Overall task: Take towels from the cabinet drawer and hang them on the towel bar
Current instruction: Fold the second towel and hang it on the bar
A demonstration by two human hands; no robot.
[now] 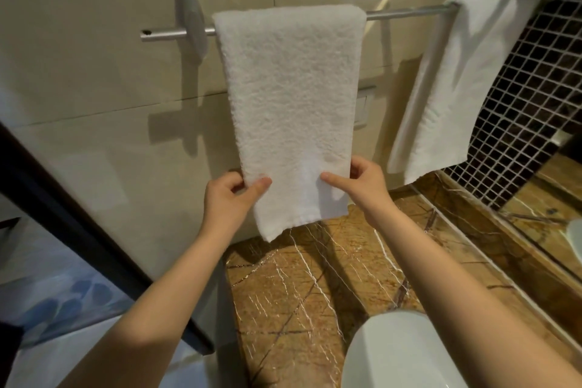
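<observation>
The left hand (231, 195) pinches the towel's (293, 98) lower left edge, and the right hand (362, 181) pinches its lower right edge. The towel hangs draped over the bar (406, 12). A second towel (456, 79) hangs at the bar's right end, above the marble bench (299, 293).

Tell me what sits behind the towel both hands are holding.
Behind the towel: the towel bar, covered where the towel drapes over it, and the beige wall. A wall plate peeks out at its right edge, mostly hidden.
</observation>
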